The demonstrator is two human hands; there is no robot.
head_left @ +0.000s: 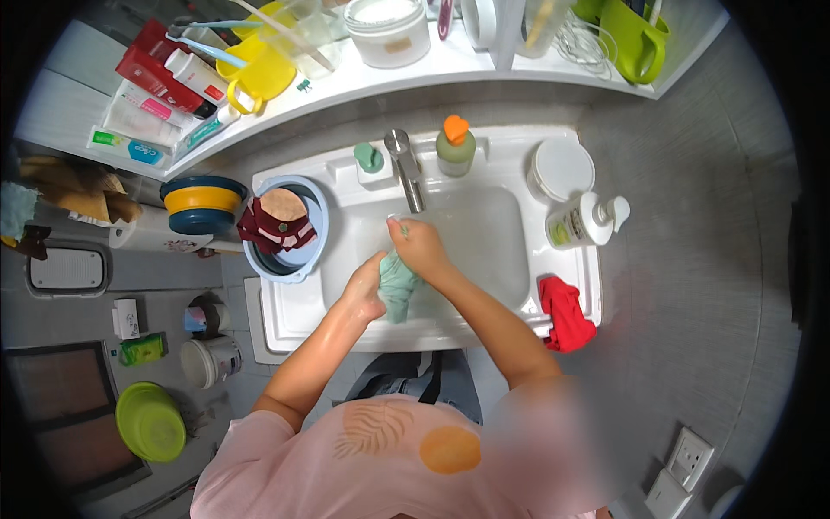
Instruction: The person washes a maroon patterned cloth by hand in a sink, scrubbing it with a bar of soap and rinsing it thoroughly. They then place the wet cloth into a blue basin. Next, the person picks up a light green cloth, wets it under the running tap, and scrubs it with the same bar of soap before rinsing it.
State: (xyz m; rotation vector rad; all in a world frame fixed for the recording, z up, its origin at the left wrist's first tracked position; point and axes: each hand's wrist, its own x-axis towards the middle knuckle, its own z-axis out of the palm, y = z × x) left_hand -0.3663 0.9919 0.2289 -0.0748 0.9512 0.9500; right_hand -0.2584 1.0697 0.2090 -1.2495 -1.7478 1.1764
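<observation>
A wet, pale green cloth [397, 292] is bunched between my two hands over the white sink [484, 233]. My right hand [417, 248] is closed around its upper end, just below the metal faucet [406, 169]. Lower and to the left, my left hand [367, 290] grips the cloth's side, fingers wrapped round it. The cloth's free end hangs down toward the sink's near edge. Cloudy water seems to lie in the basin beneath, though its depth is hard to judge.
Left on the sink, a light blue basin [322, 227] holds maroon and tan fabric. A green bottle with orange top [456, 147] stands behind. At right are a white tub [562, 170], a pump bottle [584, 221] and a red cloth [566, 316]. A crowded shelf [320, 97] overhangs the back.
</observation>
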